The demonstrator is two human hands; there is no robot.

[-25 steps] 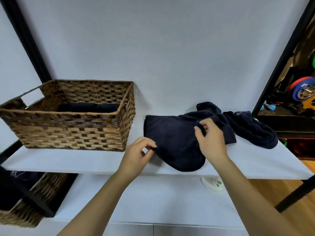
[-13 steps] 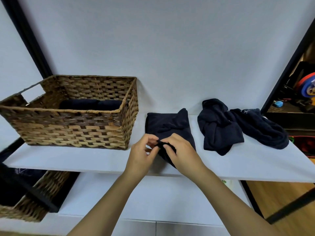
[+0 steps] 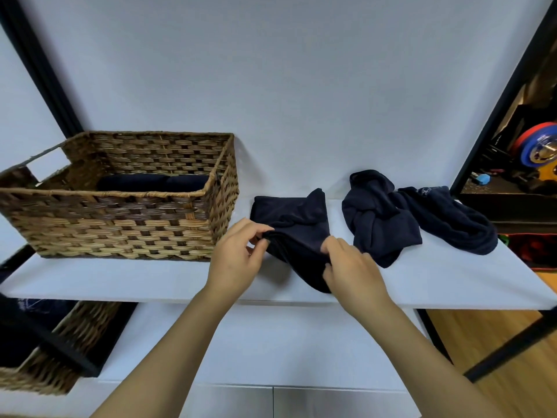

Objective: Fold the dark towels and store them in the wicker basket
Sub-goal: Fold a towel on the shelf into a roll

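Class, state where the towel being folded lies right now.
In the head view it lies mid-shelf: the towel, pinched by both hands, sits just right of the basket and left of two crumpled towels.

A plain pale wall (image 3: pixel 286 86) fills the upper frame; black frame posts (image 3: pixel 42 70) slant at both sides; wooden floor (image 3: pixel 497 342) lower right.

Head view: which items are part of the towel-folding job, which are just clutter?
Job:
- dark navy towel pinched by left hand and right hand
- two crumpled dark navy towels
- brown wicker basket, folded dark towels inside

Lying about:
- lower wicker basket
- colourful weight plates
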